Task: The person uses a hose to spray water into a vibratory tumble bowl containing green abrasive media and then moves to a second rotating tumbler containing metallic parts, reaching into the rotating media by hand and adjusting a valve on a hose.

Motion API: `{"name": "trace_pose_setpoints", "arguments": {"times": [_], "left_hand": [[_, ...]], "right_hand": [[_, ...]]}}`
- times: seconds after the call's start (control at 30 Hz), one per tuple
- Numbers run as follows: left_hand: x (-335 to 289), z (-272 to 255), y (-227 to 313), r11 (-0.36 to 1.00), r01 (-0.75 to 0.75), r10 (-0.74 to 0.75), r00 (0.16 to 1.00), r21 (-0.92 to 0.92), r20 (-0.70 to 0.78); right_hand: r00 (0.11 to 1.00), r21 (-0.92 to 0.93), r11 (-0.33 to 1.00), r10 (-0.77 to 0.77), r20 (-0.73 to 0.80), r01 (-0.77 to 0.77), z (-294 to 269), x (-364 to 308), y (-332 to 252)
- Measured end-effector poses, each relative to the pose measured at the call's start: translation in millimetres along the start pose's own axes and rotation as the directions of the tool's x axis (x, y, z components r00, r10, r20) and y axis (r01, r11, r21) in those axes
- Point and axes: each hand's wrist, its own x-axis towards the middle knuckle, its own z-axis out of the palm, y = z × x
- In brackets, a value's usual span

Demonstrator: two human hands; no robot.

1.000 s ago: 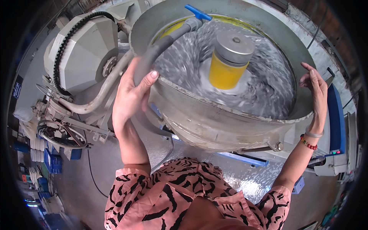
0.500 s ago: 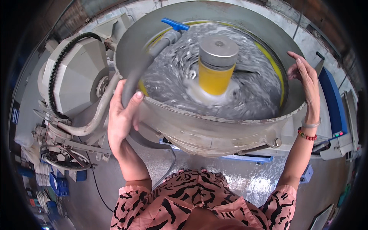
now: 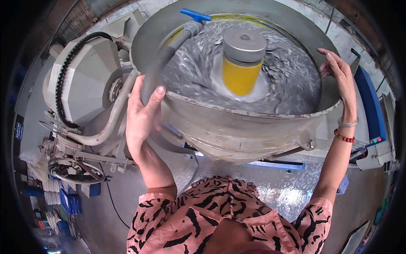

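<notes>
My left hand (image 3: pixel 141 116) is closed round a grey hose (image 3: pixel 161 63) at the left edge of a big round metal tub (image 3: pixel 245 127). A blue-handled valve (image 3: pixel 195 15) tops the hose's upper end, which leans over the tub. Inside, a mass of small shiny grey pieces (image 3: pixel 190 76) whirls, blurred, about a yellow column (image 3: pixel 241 78) with a metal cap (image 3: pixel 245 42). On the far right my right hand (image 3: pixel 340 78) hangs at the tub's rim, fingers curved and apart, holding nothing. Whether its palm touches the rim I cannot tell.
A many-sided grey drum (image 3: pixel 86 80) with a black toothed belt stands left of the tub, beside a bent pipe (image 3: pixel 105 129). A blue panel (image 3: pixel 368 106) rises at the right. Below, the floor (image 3: pixel 287 203) looks wet, and a dark cable (image 3: pixel 112 203) crosses it.
The tub and both hands sit slightly higher and further right in the picture. My left hand keeps its hold on the hose; the grey pieces keep swirling.
</notes>
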Motion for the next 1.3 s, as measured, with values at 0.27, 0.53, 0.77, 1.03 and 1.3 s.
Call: {"name": "trace_pose_setpoints", "arguments": {"times": [0.27,0.53,0.77,1.03,1.3], "left_hand": [[0,-5,-1,0.999,0.045,-0.046,0.997,0.023,0.055],[-2,-6,2,0.998,0.057,-0.059,0.997,0.039,0.057],[-4,-6,2,0.998,0.059,-0.06,0.997,0.015,0.054],[-1,-4,2,0.997,0.073,-0.074,0.997,0.031,0.026],[0,1,-2,1.0,0.025,-0.024,0.999,-0.007,0.037]], "right_hand": [[0.999,0.005,1.0,0.003,0.038,-0.004,1,-2,-4],[0.999,0.015,1.0,-0.028,0.043,0.027,-2,0,2],[0.998,0.017,0.999,-0.045,0.051,0.044,0,-2,0],[0.992,0.082,0.994,-0.056,-0.115,0.066,2,-3,0],[0.963,-0.012,0.995,-0.1,-0.252,0.101,7,-4,-4]]}}
